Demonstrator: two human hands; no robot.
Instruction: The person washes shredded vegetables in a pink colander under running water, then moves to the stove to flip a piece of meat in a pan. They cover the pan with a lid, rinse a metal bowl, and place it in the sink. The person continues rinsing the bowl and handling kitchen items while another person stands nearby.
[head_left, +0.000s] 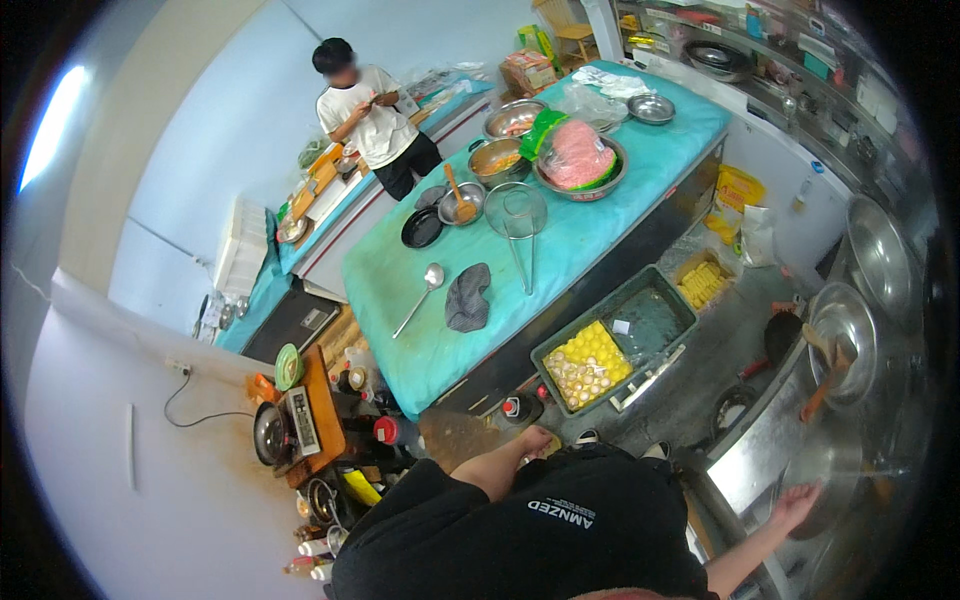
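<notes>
My left hand (536, 441) hangs low in front of my dark apron or shirt, its fingers curled. Something yellowish shows beside it, but I cannot tell whether the hand holds it. Out to the side, my right hand (796, 507) is by the rim of a large wok (829, 461) on the metal stove counter (750, 474). Whether its fingers grip the rim is unclear. Beyond the wok, a metal basin (832, 330) carries a wooden-handled utensil (821, 390) across it.
Ahead is a teal-covered table (390, 375) with a ladle (433, 276), a dark cloth (468, 298), a wire strainer (516, 210) and several bowls. A green crate (675, 300) of eggs (577, 379) sits on the floor. Behind the table stands a person (373, 124).
</notes>
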